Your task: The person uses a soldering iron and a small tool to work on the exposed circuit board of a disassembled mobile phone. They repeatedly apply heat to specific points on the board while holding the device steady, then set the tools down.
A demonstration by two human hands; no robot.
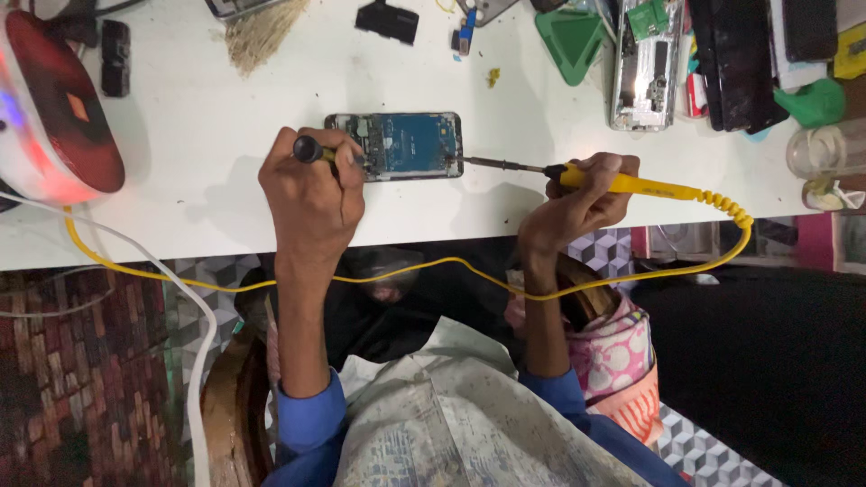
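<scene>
gripping yellow soldering iron [631, 185], right hand [577, 203]; left hand [311, 194] fingers clasp black-handled tool [311, 151] over opened phone [406, 144].

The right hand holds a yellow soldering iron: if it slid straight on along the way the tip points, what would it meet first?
The right hand aims the yellow soldering iron leftward, so its tip would first meet the right edge of the opened phone, which it seems almost to touch already. Its height above the table is hard to judge.

opened phone [394, 145] at frame centre on table [216, 180], soldering iron [622, 184] to its right, second phone [645, 65] upper right, lamp [50, 108] at left edge
</scene>
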